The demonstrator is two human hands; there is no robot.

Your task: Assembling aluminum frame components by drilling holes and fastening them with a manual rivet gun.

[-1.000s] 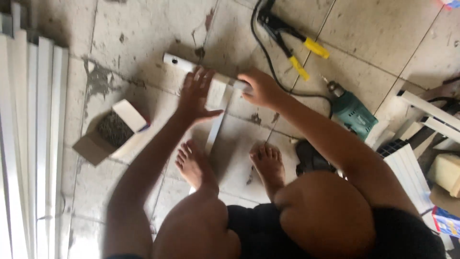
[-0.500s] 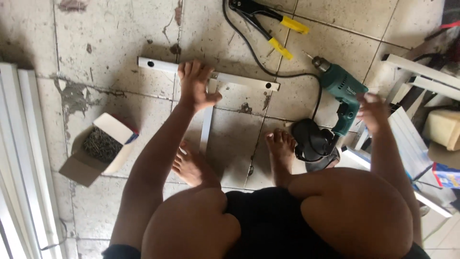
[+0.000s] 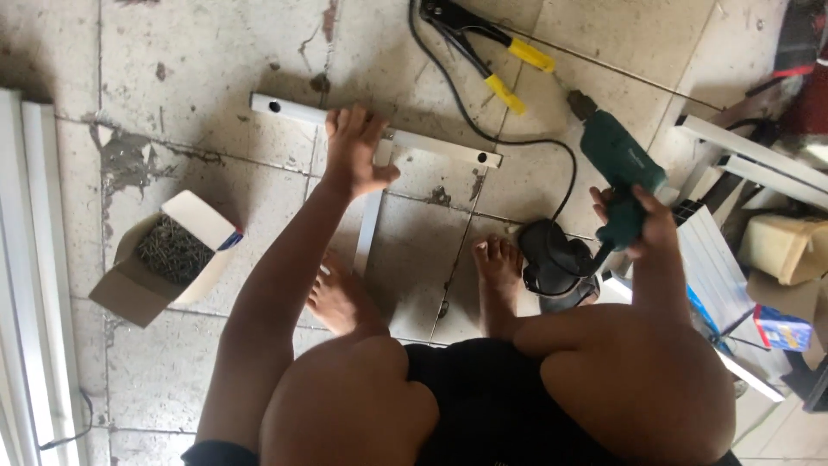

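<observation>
Head view, single moment, squatting person on a tiled floor (image 3: 172, 60).

Item 1: left hand (image 3: 355, 155), fingers spread flat, pressing down where a white metal crossbar (image 3: 293, 112) meets a white upright strip (image 3: 369, 229) to form a T. Nothing is gripped; the palm only pins the joint.

Item 2: right hand (image 3: 638, 226), closed around the grip of a green electric drill (image 3: 617, 168), held off to the side with its chuck pointing away toward the yellow-handled riveter (image 3: 492, 56). Hands well apart.

Item 3: black cord (image 3: 483, 129) running from the drill across the floor, passing just beyond the crossbar's right end.

Item 4: open cardboard box of small dark fasteners (image 3: 172, 250), left of the knee.

Item 5: bare feet (image 3: 496, 267), close to the strip and to a dark object beside the right foot.

Risks, as judged: a palm-only hold may let the T slip or spin under a bit; spread fingers sit near the joint; the cord could snag the bar; unshod toes lie near metal edges.
</observation>
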